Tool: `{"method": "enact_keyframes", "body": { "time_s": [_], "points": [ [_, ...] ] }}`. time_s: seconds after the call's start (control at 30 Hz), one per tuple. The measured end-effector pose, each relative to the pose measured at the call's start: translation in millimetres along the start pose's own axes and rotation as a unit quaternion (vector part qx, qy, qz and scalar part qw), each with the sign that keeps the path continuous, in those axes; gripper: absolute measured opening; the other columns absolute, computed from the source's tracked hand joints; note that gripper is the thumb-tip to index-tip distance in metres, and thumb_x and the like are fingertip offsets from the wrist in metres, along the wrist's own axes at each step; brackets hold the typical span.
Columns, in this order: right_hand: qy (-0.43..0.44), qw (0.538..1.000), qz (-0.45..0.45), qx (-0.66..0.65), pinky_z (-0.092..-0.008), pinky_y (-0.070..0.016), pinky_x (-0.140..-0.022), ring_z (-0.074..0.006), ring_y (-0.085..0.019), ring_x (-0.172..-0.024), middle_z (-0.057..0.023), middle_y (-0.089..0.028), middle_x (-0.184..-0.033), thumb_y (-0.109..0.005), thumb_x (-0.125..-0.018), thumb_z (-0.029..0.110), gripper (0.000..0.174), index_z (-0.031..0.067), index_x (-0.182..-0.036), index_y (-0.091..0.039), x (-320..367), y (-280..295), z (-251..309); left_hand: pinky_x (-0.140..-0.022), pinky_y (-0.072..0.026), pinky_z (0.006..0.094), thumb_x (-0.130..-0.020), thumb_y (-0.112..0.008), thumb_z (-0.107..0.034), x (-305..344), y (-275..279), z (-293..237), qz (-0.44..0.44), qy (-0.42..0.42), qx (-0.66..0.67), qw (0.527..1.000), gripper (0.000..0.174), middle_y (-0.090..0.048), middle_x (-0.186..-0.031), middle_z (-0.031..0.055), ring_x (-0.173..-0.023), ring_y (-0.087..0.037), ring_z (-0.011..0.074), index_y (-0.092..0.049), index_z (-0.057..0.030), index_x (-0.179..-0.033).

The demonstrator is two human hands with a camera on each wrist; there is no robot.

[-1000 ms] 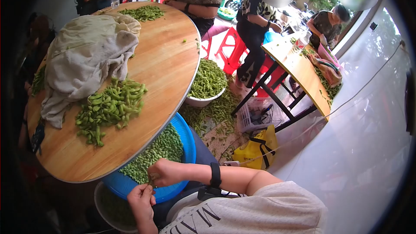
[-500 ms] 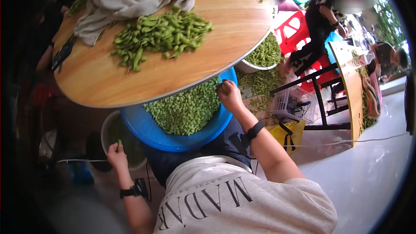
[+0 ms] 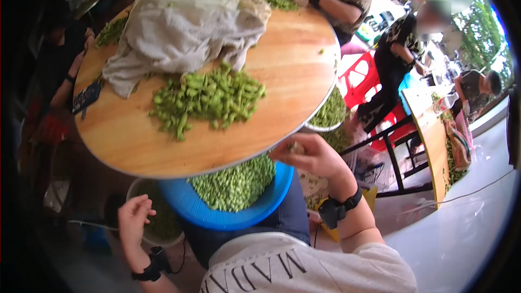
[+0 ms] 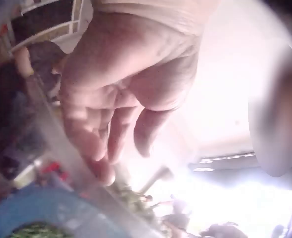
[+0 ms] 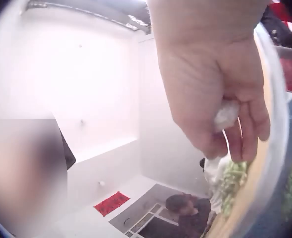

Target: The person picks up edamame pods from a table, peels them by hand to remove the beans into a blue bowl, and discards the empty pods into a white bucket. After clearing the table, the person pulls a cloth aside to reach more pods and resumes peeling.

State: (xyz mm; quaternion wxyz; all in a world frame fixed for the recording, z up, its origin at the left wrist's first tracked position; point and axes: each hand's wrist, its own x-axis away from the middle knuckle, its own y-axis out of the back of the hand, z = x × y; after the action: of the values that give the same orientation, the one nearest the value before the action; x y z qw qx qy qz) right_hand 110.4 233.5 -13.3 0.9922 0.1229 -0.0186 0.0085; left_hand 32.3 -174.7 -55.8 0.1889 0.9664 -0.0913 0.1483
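My left hand (image 3: 134, 220), fingers loosely bent with nothing between them, hangs beside a pale bucket (image 3: 130, 198) with dark green stuff in it. In the left wrist view, the left hand (image 4: 128, 89) shows an empty palm. My right hand (image 3: 315, 154) is at the edge of the round table (image 3: 296, 76), fingers stretched toward the pods. A whitish wrap-like piece (image 5: 227, 116) shows at its thumb. On the table lies a heap of green soybean pods (image 3: 211, 97). Below the edge, a blue basin (image 3: 217, 222) on my lap holds shelled green beans (image 3: 233, 184).
A crumpled pale cloth (image 3: 184, 27) covers much of the table's far side; a dark phone-like object (image 3: 87, 97) lies at left. A white tub of pods (image 3: 331, 109) stands beyond the right edge. Other people sit or stand around, near red stools (image 3: 362, 78) and a second table (image 3: 429, 130).
My hands first met over the basin, then parted. The left has let go of a green pod beside the bucket. The right has swung to the table edge. The head view has shifted.
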Motion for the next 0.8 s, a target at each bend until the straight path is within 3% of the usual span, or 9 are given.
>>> {"method": "enact_keyframes", "body": {
  "time_s": [0.07,0.13,0.27,0.3,0.33,0.57,0.63,0.7,0.8],
  "points": [
    [0.031,0.986,-0.137,0.087,-0.0255,-0.0453,-0.068,-0.0082,-0.054,-0.074,-0.0043,-0.063,-0.081,-0.061,-0.081,0.016,0.021,-0.0018,-0.091,-0.059,-46.0,15.6,2.0,-0.052,-0.0405,0.0186,-0.084,-0.057,-0.016,-16.8,-8.6,-57.6,0.054,-0.177,0.060,0.981,0.024,-0.062,-0.081,0.0056,-0.066,-0.058,0.0094,-0.059,0.0021,-0.099],
    [0.108,0.971,-0.209,0.029,-0.0258,-0.0453,-0.067,-0.0099,-0.054,-0.072,-0.0061,-0.062,-0.079,-0.061,-0.081,0.018,0.025,-0.0015,-0.095,-0.059,-104.1,22.5,-11.3,-0.072,-0.0432,0.0211,-0.087,-0.053,-0.023,-54.4,-22.8,-88.8,-0.016,-0.183,0.040,0.982,0.036,-0.057,-0.099,0.0061,-0.088,-0.054,0.0103,-0.051,-0.0037,-0.117],
    [0.063,0.968,-0.218,0.104,-0.0329,-0.0460,-0.059,-0.0198,-0.058,-0.062,-0.0127,-0.062,-0.072,-0.061,-0.078,0.025,0.024,0.0065,-0.093,-0.061,-179.3,12.8,-50.7,-0.100,-0.0276,0.0325,-0.087,-0.053,-0.031,-154.5,-57.2,-105.4,-0.061,-0.340,-0.275,0.897,0.053,-0.031,-0.135,0.0190,-0.126,-0.030,0.0271,-0.036,-0.0075,-0.131],
    [0.014,0.976,-0.188,0.110,-0.0358,-0.0466,-0.062,-0.0256,-0.060,-0.067,-0.0154,-0.062,-0.077,-0.060,-0.077,0.024,0.024,0.0072,-0.093,-0.061,-175.9,0.0,-38.7,-0.100,-0.0266,0.0344,-0.085,-0.055,-0.033,-156.8,-68.9,-115.1,-0.037,-0.311,-0.272,0.910,0.055,-0.029,-0.136,0.0202,-0.126,-0.029,0.0299,-0.037,-0.0067,-0.130],
    [0.048,0.973,-0.171,0.149,-0.0308,-0.0453,-0.059,-0.0148,-0.055,-0.063,-0.0088,-0.059,-0.068,-0.060,-0.079,0.024,0.024,0.0086,-0.097,-0.060,-173.7,-11.6,-37.6,-0.101,-0.0256,0.0364,-0.083,-0.057,-0.035,-154.2,-84.2,-123.3,-0.012,-0.278,-0.268,0.922,0.058,-0.028,-0.136,0.0215,-0.126,-0.028,0.0328,-0.038,-0.0058,-0.129],
    [0.106,0.965,-0.155,0.184,-0.0378,-0.0459,-0.064,-0.0313,-0.059,-0.070,-0.0180,-0.060,-0.074,-0.057,-0.077,0.024,0.025,0.0033,-0.090,-0.059,-175.6,2.5,-20.3,-0.102,-0.0257,0.0367,-0.081,-0.060,-0.030,-148.9,-87.6,-134.3,0.130,-0.236,-0.316,0.910,0.054,-0.030,-0.136,0.0212,-0.127,-0.027,0.0334,-0.044,0.0010,-0.122],
    [0.042,0.953,-0.189,0.231,-0.0411,-0.0456,-0.067,-0.0382,-0.058,-0.078,-0.0225,-0.060,-0.080,-0.055,-0.076,0.027,0.028,0.0004,-0.084,-0.059,-197.8,29.5,-23.1,-0.093,-0.0348,0.0311,-0.085,-0.055,-0.025,-178.3,-74.7,-119.4,0.036,-0.341,-0.280,0.897,0.037,-0.049,-0.119,0.0164,-0.113,-0.044,0.0247,-0.052,0.0038,-0.109],
    [0.001,0.940,-0.194,0.280,-0.0417,-0.0456,-0.068,-0.0390,-0.057,-0.079,-0.0232,-0.059,-0.081,-0.057,-0.073,0.029,0.032,-0.0006,-0.087,-0.058,-223.4,40.0,-44.2,-0.076,-0.0384,0.0242,-0.088,-0.051,-0.021,-188.0,-72.0,-152.7,0.116,-0.180,-0.173,0.961,0.024,-0.056,-0.087,0.0039,-0.085,-0.049,0.0123,-0.056,0.0030,-0.091],
    [0.044,0.964,-0.165,0.203,-0.0354,-0.0465,-0.069,-0.0293,-0.060,-0.077,-0.0166,-0.062,-0.082,-0.059,-0.076,0.023,0.028,0.0008,-0.093,-0.058,-250.3,22.4,-48.1,-0.066,-0.0349,0.0222,-0.089,-0.049,-0.020,-227.6,-76.2,-157.4,0.142,-0.159,-0.124,0.969,0.023,-0.046,-0.070,-0.0046,-0.070,-0.039,0.0066,-0.053,0.0005,-0.080]
  ]
}}
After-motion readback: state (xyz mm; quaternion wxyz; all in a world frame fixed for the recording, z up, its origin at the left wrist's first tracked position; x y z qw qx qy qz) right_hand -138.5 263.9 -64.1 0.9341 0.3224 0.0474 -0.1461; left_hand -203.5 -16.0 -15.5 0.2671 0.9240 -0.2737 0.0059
